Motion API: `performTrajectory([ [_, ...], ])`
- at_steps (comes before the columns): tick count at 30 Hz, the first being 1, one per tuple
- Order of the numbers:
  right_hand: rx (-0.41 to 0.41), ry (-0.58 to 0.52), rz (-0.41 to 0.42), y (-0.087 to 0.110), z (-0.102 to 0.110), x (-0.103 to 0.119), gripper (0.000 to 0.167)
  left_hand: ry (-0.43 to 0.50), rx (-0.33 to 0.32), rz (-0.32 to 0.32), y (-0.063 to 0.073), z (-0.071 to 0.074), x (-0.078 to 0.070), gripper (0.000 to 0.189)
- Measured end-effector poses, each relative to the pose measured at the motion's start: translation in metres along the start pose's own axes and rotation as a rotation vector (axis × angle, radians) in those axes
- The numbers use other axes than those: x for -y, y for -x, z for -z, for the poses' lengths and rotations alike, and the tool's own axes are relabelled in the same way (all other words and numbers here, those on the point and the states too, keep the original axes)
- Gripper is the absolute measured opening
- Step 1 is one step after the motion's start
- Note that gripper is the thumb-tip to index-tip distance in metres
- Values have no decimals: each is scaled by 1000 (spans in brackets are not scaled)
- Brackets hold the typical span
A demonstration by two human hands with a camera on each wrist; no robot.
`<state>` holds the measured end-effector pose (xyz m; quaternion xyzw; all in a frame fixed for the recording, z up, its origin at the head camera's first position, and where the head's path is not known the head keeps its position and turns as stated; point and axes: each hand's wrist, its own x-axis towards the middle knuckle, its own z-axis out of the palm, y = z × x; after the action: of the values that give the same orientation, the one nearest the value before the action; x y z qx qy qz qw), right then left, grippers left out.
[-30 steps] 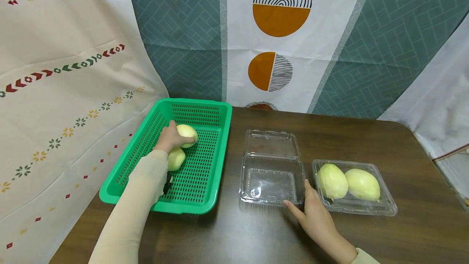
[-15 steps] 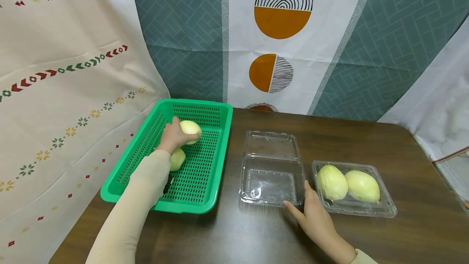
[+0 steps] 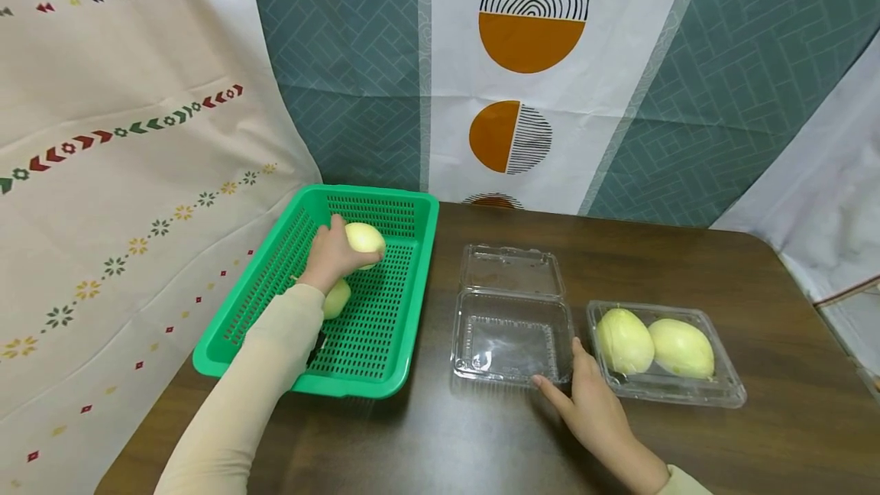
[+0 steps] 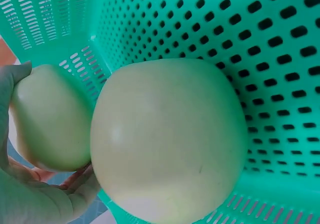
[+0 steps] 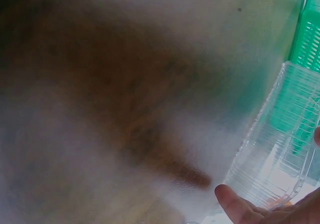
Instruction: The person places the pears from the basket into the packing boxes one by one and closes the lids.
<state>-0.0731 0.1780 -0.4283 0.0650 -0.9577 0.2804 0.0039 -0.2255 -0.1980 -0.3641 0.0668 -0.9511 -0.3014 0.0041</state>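
My left hand (image 3: 333, 254) grips a pale yellow-green melon (image 3: 366, 243) over the green basket (image 3: 422, 266); in the left wrist view thumb and fingers wrap around that melon (image 4: 52, 116). A second melon (image 3: 337, 299) lies in the basket beneath my wrist, partly hidden by it, and looms large as the nearer melon (image 4: 170, 139) in the left wrist view. My right hand (image 3: 594, 407) rests at the near right corner of an open clear plastic clamshell box (image 3: 512, 338), thumb and index finger spread and fairly straight. The box's lid (image 3: 512, 272) is folded back.
Right of my right hand stands another clear box (image 3: 722, 380) with two melons (image 3: 653, 346) in it. A small dark object (image 3: 316, 346) lies in the basket, mostly hidden by my sleeve. Hanging cloths (image 3: 364, 82) border the brown table (image 3: 440, 434) at the back and left.
My left hand has moved right and slightly up in the head view with the melon, away from the one beneath. My right hand and the boxes have stayed put.
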Motion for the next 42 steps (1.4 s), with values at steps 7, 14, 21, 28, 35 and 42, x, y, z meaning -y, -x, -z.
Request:
performTrajectory([
  [7,-2,8,6,-1,1,-1,89,-8,-37,-19,2,1,-7,86],
  [14,17,8,-19,0,3,0,90,-46,-49,-53,5,0,-17,88],
  [21,10,10,-4,0,2,-2,90,-39,-78,-81,12,0,-27,88],
  [28,-6,6,6,1,2,-3,90,-12,-91,-102,24,2,-38,88],
  [35,15,4,-14,0,2,-2,91,-11,-106,-132,31,1,-44,88],
  [42,15,1,-23,-1,0,-2,91,14,-120,-152,35,4,-50,86],
])
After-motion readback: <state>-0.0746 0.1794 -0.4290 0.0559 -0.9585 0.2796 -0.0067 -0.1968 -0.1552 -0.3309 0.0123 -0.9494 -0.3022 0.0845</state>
